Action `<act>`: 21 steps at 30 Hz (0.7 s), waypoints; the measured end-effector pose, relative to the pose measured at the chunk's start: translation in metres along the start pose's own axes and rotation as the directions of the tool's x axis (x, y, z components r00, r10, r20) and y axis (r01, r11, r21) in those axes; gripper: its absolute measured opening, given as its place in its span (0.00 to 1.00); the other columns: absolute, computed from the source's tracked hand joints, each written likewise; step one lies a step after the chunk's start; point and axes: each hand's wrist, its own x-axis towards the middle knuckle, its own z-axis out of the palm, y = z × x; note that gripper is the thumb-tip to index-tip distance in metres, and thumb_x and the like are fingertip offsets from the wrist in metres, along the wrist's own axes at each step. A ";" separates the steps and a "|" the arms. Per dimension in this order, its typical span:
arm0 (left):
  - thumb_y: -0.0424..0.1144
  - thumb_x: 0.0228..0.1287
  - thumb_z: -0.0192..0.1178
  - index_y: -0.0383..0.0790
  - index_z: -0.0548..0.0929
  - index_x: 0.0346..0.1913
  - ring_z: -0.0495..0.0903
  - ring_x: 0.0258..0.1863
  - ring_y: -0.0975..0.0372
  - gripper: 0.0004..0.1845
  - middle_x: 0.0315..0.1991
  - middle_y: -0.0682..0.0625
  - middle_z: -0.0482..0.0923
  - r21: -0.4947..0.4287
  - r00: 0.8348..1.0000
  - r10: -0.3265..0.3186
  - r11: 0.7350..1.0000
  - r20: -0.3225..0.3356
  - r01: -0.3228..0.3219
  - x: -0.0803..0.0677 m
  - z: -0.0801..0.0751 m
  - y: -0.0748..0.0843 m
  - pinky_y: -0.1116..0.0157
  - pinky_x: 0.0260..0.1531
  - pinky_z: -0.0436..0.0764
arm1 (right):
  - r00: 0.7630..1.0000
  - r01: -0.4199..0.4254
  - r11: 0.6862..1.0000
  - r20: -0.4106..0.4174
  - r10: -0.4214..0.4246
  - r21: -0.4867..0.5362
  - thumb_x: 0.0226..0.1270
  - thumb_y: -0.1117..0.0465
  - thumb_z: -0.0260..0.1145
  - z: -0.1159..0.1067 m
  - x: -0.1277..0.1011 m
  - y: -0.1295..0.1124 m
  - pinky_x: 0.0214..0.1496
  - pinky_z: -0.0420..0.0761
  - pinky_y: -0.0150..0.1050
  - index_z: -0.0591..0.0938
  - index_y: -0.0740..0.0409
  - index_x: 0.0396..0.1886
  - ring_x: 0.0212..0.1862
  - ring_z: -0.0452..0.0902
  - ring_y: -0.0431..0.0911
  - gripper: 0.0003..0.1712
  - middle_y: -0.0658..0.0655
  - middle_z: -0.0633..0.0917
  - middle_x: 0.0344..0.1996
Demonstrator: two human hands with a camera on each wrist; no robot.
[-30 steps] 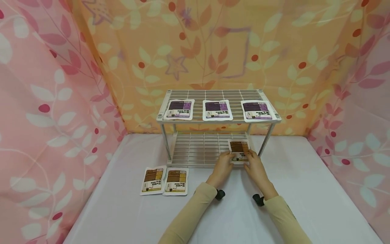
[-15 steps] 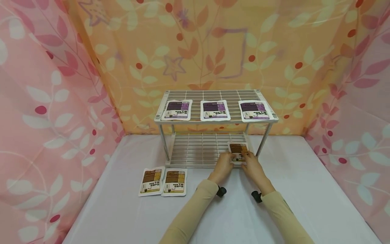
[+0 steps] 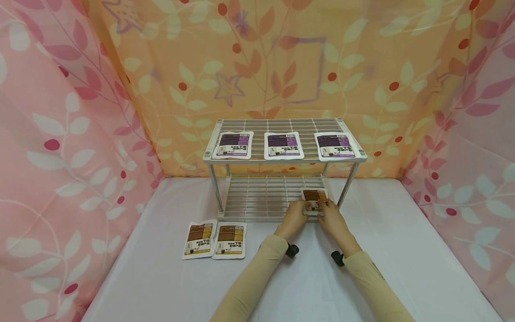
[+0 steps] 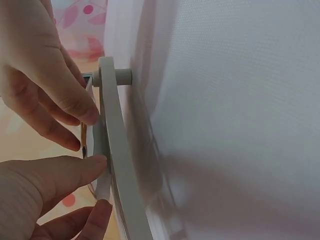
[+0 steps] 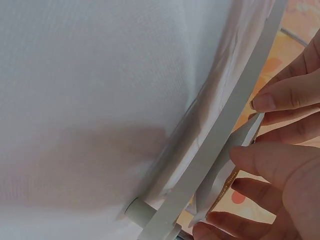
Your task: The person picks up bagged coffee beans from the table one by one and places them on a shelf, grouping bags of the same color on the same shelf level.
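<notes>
Head view: the left hand (image 3: 294, 220) and the right hand (image 3: 335, 222) work close together, each held narrow and pinching an edge of a flat, white-bordered brown-and-tan pouch (image 3: 315, 195) between thumb and fingers. The pouch is between the two hands, at the right front of the lower wire tier (image 3: 251, 219) of a silvery-white metal rack (image 3: 257, 161). Both wrist views show thumbs and fingertips at its edges, just beside the rack's front rail. In the right wrist view, gold lettering runs along the pouch's printed face, too slanted to read for certain.

On the upper tier, above and beyond the hands, three white-bordered purple pouches lie in a row: the left one (image 3: 233, 145) well to the left of the left hand, the middle one (image 3: 283, 146) nearly above that hand, the right one (image 3: 336, 146) above the right hand. To the left of the left hand, two brown-and-yellow pouches (image 3: 200, 240) (image 3: 230, 240) lie side by side on the white-covered bench (image 3: 153, 286), their edges meeting. The pouches outside the hands bear bold black Chinese characters above a small cup picture; the finer print is too small to read.
</notes>
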 end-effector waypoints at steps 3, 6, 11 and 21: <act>0.24 0.49 0.64 0.34 0.80 0.51 0.79 0.50 0.57 0.22 0.48 0.45 0.81 0.002 1.000 -0.001 1.000 0.002 0.001 -0.001 -0.002 -0.001 0.68 0.47 0.78 | 1.000 0.012 1.000 -0.012 -0.012 0.001 0.60 0.67 0.63 0.000 0.000 -0.001 0.50 0.72 0.64 0.70 0.73 0.59 0.56 0.63 0.75 0.28 0.81 0.65 0.57; 0.27 0.50 0.65 0.35 0.80 0.52 0.77 0.52 0.56 0.22 0.52 0.45 0.79 0.027 1.000 0.008 1.000 -0.006 -0.008 -0.003 -0.004 -0.002 0.65 0.51 0.77 | 0.999 0.032 0.999 -0.038 -0.032 0.000 0.59 0.67 0.63 0.000 -0.001 -0.003 0.49 0.73 0.63 0.70 0.73 0.58 0.56 0.64 0.74 0.28 0.80 0.66 0.57; 0.33 0.54 0.65 0.38 0.79 0.54 0.74 0.55 0.54 0.22 0.56 0.45 0.76 0.074 1.000 0.017 0.997 -0.024 -0.015 -0.011 -0.010 -0.004 0.62 0.54 0.75 | 0.991 0.084 0.996 -0.106 -0.085 -0.009 0.56 0.66 0.66 0.000 -0.002 -0.010 0.46 0.76 0.62 0.74 0.72 0.56 0.56 0.66 0.71 0.27 0.77 0.71 0.54; 0.36 0.55 0.65 0.42 0.78 0.56 0.76 0.53 0.55 0.23 0.54 0.46 0.77 0.119 0.993 0.059 0.992 -0.099 -0.047 -0.030 -0.022 -0.013 0.62 0.48 0.78 | 0.966 0.164 0.983 -0.215 -0.145 0.076 0.55 0.67 0.66 0.016 0.000 -0.022 0.51 0.73 0.62 0.77 0.72 0.51 0.56 0.67 0.69 0.23 0.74 0.75 0.52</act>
